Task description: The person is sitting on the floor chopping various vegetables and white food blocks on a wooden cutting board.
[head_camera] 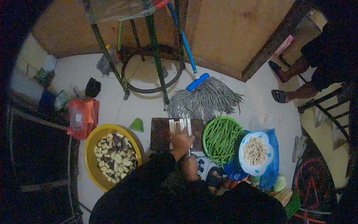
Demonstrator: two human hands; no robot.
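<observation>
On a dark cutting board (160, 134) lie several long white strips of food (181, 123), side by side. My left hand (180, 141) rests on them with its fingers spread, pressing them to the board. Below it my right hand (190, 168) is closed around the handle of a knife (189, 153); most of the blade is hidden or too thin to make out. To the left stands a yellow basin (89, 156) of cut eggplant pieces (118, 159). At the right a green basin (205, 140) holds long green beans (223, 137), beside a blue-and-white plate (268, 140) of pale chopped pieces (255, 151).
A grey string mop (207, 98) lies just beyond the board, near a round metal stand (151, 90). A red plastic bag (83, 117) is behind the yellow basin. Another person's legs (299, 67) are at the upper right, near a dark rack (330, 112).
</observation>
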